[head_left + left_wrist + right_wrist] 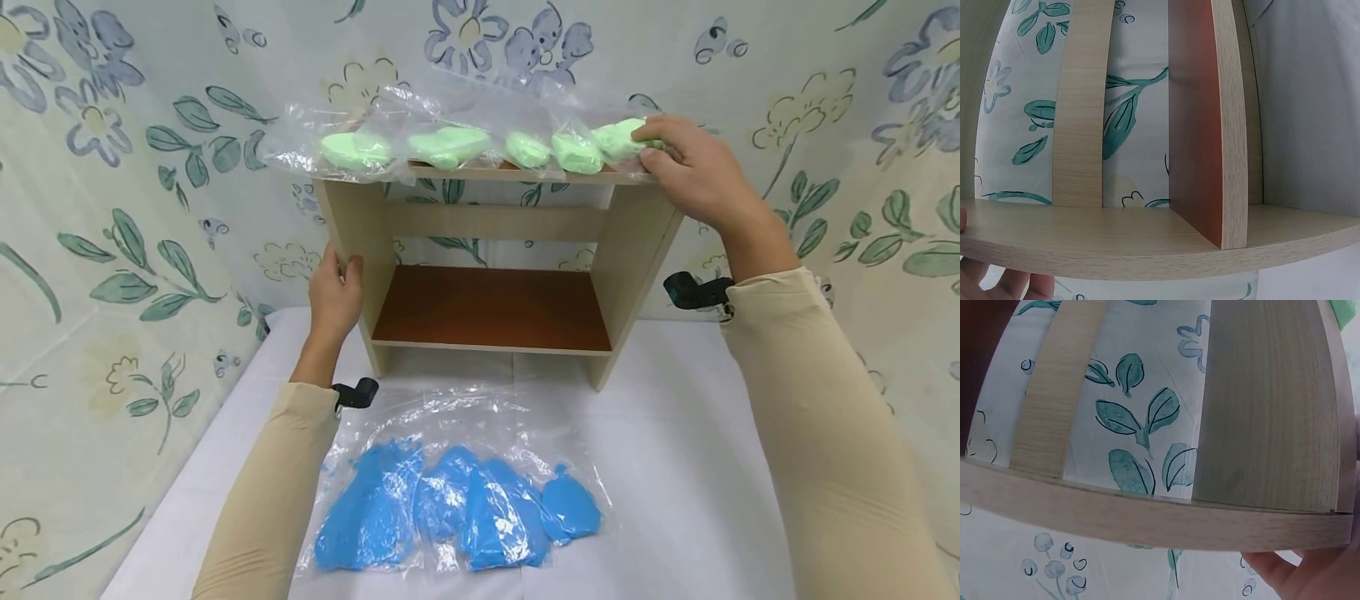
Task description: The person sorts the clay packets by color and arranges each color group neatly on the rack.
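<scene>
A small wooden shelf (pixel 487 223) with pale side panels and a red-brown middle board (pixel 495 308) stands upright on the white cloth. My left hand (pixel 335 292) grips its left side panel (pixel 1116 231); in the left wrist view the thumb is inside and the fingers outside. My right hand (pixel 697 171) holds the top right corner, beside the last light-green lump (pixel 618 137). In the right wrist view, fingers (pixel 1269 569) show outside the right side panel (pixel 1166 522). Several light-green lumps in clear plastic bags (pixel 292 150) lie along the top.
In front of the shelf, clear bags with flattened blue lumps (pixel 375 508) lie on the white cloth (pixel 675 467). A floral-patterned sheet (pixel 810 50) hangs behind and at both sides. Black cameras (pixel 697 292) sit on both wrists.
</scene>
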`<state>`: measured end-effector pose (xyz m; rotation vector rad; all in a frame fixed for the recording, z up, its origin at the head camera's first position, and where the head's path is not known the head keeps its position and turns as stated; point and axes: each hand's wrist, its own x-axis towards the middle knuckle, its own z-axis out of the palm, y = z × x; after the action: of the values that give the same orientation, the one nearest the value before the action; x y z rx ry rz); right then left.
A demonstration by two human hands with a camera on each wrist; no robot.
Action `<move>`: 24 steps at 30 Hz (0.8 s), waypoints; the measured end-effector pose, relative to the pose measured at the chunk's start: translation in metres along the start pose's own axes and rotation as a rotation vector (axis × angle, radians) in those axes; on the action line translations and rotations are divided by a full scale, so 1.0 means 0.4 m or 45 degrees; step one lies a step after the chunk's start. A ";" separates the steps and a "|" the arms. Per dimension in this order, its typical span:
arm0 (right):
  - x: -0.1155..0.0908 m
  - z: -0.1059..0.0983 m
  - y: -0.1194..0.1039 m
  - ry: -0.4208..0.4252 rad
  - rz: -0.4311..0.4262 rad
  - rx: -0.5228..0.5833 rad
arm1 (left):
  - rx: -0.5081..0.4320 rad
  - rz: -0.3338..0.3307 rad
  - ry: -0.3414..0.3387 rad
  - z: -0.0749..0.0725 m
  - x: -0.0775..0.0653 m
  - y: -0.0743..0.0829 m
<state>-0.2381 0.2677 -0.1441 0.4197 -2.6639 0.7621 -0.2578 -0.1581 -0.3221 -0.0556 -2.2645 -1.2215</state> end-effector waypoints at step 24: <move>-0.280 0.164 0.114 0.773 0.002 0.343 | 0.021 0.000 -0.018 -0.003 -0.005 0.002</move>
<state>-0.1698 0.2895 -0.2613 0.2038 -2.0064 1.0569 -0.2555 -0.1581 -0.3219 -0.0580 -2.2861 -1.2060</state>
